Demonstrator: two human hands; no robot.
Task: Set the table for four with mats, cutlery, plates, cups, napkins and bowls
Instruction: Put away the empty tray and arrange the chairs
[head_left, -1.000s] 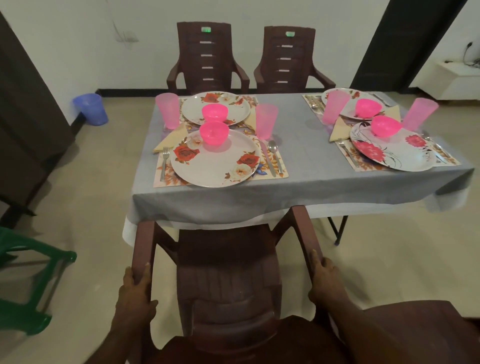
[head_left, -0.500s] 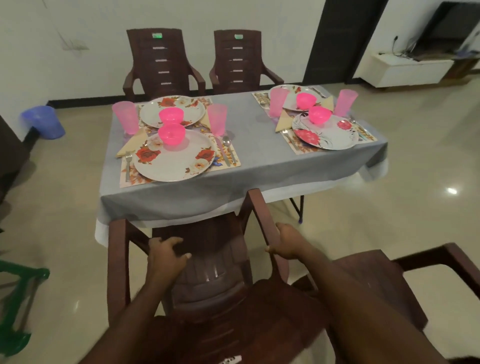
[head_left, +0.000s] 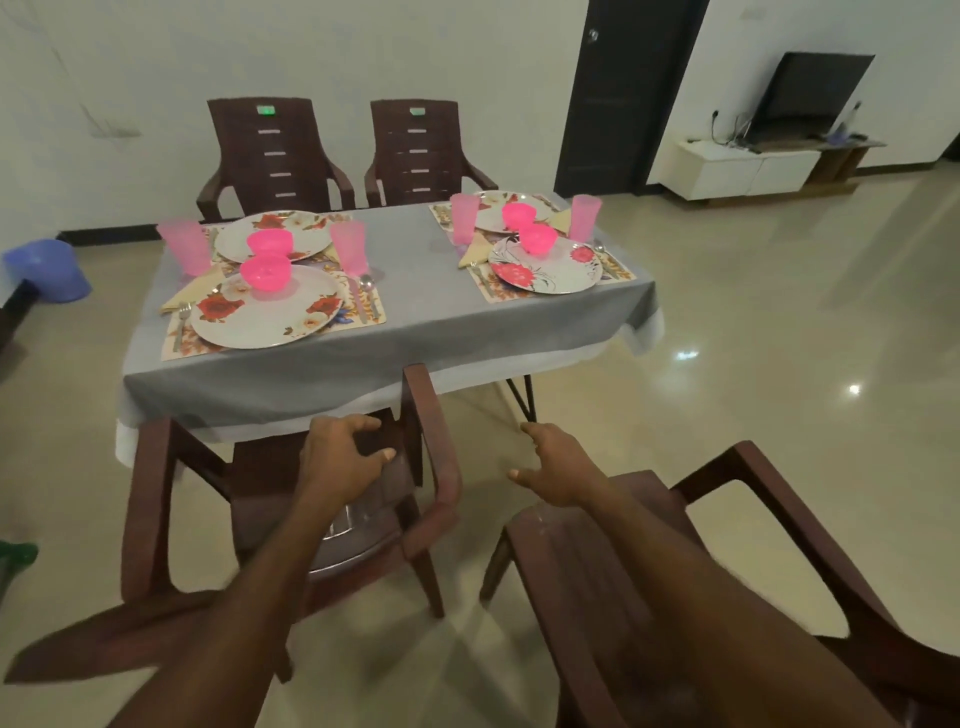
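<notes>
With all four places laid on the grey-clothed table (head_left: 415, 322), seating looks like the step in hand. Nearest its front edge, the left hand (head_left: 343, 460) grips a brown chair (head_left: 421, 519); the right hand (head_left: 553, 467) hangs loose, holding nothing, above a second chair (head_left: 769, 499) that needs pushing in. Beyond the table, two more chairs and a black door (head_left: 628, 93).

No text can be read; the green labels (head_left: 266, 109) on the far chairs (head_left: 275, 156) are blurred.
</notes>
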